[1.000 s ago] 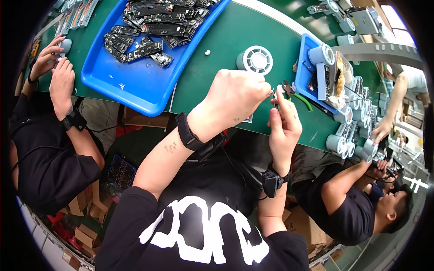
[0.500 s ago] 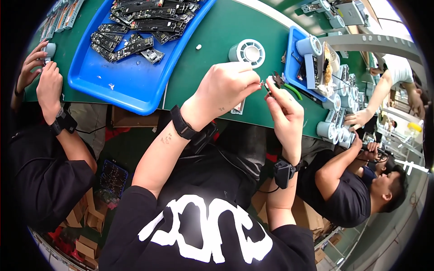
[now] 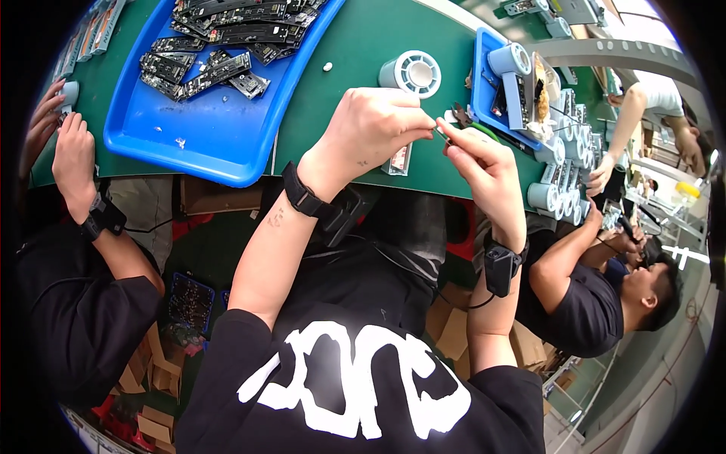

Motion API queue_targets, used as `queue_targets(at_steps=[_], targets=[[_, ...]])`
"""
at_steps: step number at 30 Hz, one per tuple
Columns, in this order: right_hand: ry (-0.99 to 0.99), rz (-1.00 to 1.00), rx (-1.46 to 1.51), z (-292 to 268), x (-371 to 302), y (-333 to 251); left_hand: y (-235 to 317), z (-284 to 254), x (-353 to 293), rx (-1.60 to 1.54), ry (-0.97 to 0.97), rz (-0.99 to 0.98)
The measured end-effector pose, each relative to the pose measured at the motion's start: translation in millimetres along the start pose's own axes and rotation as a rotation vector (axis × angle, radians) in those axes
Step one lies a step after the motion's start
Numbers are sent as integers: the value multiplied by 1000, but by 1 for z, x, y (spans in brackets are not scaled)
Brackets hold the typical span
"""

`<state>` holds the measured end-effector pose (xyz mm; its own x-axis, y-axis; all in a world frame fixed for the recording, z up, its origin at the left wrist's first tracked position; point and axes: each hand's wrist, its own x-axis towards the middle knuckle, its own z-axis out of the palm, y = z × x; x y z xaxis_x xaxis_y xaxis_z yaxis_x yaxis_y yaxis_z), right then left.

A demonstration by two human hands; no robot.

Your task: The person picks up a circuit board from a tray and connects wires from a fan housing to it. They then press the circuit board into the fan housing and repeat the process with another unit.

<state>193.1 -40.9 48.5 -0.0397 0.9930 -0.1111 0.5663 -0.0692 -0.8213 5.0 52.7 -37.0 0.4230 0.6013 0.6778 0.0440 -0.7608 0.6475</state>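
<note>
My left hand [image 3: 372,132] and my right hand [image 3: 488,168] meet fingertip to fingertip above the green table. Both are pinched closed around a small, thin dark piece [image 3: 442,135], too small and covered to identify. Just beyond them stands a pale blue spool-like cylinder [image 3: 412,73] with a white slotted ring on its end. A cutting tool with green handles [image 3: 484,130] lies by my right hand, partly hidden behind it. Below my left hand, a small pale housing [image 3: 399,160] with reddish marks sits at the table's near edge.
A large blue tray [image 3: 249,170] to the left holds many black circuit boards [image 3: 215,76]. Another blue tray [image 3: 484,45] stands at the right, with pale blue cylinders [image 3: 560,151] beyond it. Co-workers' hands [image 3: 73,159] are at the far left; another person's hand [image 3: 601,175] is at the right.
My right wrist has swung right and lower, and its fingers have tilted toward my left fingertips. The tabletop things appear slightly higher and further left in view.
</note>
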Motion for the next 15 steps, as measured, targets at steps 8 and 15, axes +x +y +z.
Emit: queue_targets(at_steps=[8,15], targets=[[-53,-48,-59,-1,3,1,-5,-7,0,-21,-45,1],[177,165,243,15,-9,5,23,-8,-10,17,162,-286]])
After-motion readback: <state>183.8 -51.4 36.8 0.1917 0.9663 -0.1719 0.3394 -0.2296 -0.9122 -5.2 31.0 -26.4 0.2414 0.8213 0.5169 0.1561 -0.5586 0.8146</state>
